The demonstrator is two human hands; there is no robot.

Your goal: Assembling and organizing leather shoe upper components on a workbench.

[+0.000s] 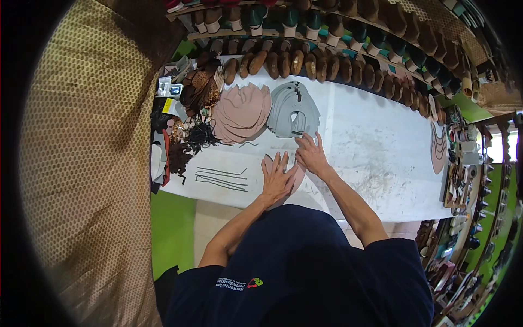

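Observation:
A pink, curved flat piece point(297, 177) lies on the white-covered table near its front edge, under both my hands. My left hand point(277, 181) rests on it with the fingers stretched and spread, holding nothing that I can see. At the piece's right edge is my right hand point(312, 157), fingers reaching forward and apart, their tips close to the lower edge of a stack of grey arched pieces point(278, 114). What lies under its palm is hidden. Left of the grey stack is a fanned pile of pink pieces point(242, 111). Several thin dark strips point(220, 180) lie left of my left hand.
A row of brown shoe lasts point(297, 62) lines the table's back edge, with shelves of more behind. Black cords and dark scraps point(201, 136) crowd the left end. Layered pink pieces with dark edges point(438, 147) lie at the right end. A patterned curtain point(92, 136) hangs left.

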